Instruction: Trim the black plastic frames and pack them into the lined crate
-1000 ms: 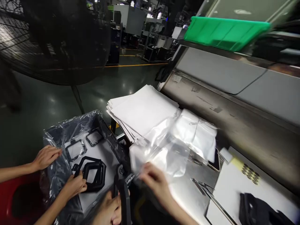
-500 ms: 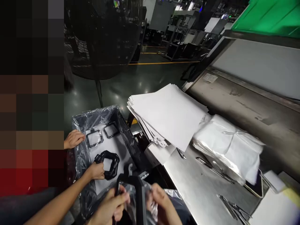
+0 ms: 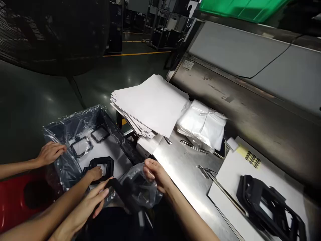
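At a steel workbench point(image 3: 190, 180), the person's right hand point(image 3: 155, 174) pinches the top of a clear plastic bag point(image 3: 140, 189) wrapped around a black frame point(image 3: 125, 194), held low at the bench's near edge. The left hand point(image 3: 94, 201) lies open, fingers straight, against the frame's left end, touching rather than gripping it. Just to the left, a co-worker's two hands work at a plastic-lined bin point(image 3: 75, 140): one hand point(image 3: 95, 173) rests on a black frame point(image 3: 100, 165) lying on white card inside, the other hand point(image 3: 50, 152) grips the liner at the bin's left wall. On the bench behind sit a fanned stack of white sheets point(image 3: 150, 103) and, touching it, a tied bundle of bags point(image 3: 203, 124). More black frames point(image 3: 268, 204) lie on a white board point(image 3: 233, 167) at right
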The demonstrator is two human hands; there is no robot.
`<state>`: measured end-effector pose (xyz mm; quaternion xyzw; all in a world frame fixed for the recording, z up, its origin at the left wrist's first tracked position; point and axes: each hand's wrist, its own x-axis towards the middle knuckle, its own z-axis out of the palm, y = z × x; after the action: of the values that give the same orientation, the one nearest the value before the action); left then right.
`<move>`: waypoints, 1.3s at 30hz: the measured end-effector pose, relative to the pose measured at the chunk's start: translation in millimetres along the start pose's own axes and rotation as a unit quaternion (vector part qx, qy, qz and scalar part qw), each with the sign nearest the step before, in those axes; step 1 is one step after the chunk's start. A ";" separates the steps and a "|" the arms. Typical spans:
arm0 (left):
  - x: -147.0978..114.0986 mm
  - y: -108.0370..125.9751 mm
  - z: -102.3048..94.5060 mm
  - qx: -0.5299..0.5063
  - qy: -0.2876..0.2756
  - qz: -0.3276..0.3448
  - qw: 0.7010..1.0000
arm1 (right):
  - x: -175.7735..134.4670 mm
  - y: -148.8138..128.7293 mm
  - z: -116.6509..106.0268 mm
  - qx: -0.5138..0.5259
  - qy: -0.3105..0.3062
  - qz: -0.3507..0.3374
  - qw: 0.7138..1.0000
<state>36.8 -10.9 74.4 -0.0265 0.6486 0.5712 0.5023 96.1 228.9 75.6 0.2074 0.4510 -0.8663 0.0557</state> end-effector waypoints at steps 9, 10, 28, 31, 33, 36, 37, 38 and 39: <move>35.4 1.2 34.9 0.148 -0.092 -0.027 0.984 | -23.0 -14.1 11.2 -0.250 -0.073 0.024 0.965; 32.5 1.7 32.3 0.157 -0.087 -0.028 0.983 | -33.9 -17.4 9.5 -0.286 -0.066 0.016 0.956; 18.0 -31.0 9.1 0.080 -0.014 -0.060 0.995 | 64.8 -6.4 44.9 -0.586 -0.052 -0.024 0.809; 8.4 -27.5 0.2 0.075 0.020 -0.061 0.995 | 65.8 -14.6 35.0 -0.604 -0.040 -0.017 0.796; 4.7 -22.1 -2.7 0.076 0.019 -0.058 0.995 | 33.6 -12.5 37.3 -0.604 -0.070 -0.029 0.794; 3.0 -18.0 -2.1 0.086 0.019 -0.063 0.994 | -29.1 2.3 46.1 -0.611 -0.110 -0.039 0.783; 3.2 -17.9 -1.6 0.091 0.022 -0.069 0.993 | -46.3 10.1 47.7 -0.619 -0.114 -0.040 0.776; 3.7 -18.1 -1.6 0.097 0.024 -0.075 0.992 | -60.0 18.4 47.9 -0.623 -0.118 -0.041 0.772; 4.1 -18.1 -2.2 0.104 0.022 -0.081 0.991 | -70.4 26.6 47.1 -0.625 -0.118 -0.043 0.771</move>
<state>44.4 -16.6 58.3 -0.0395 0.7110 0.4577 0.5323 152.9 169.0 108.2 0.0037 0.8911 -0.4128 0.1882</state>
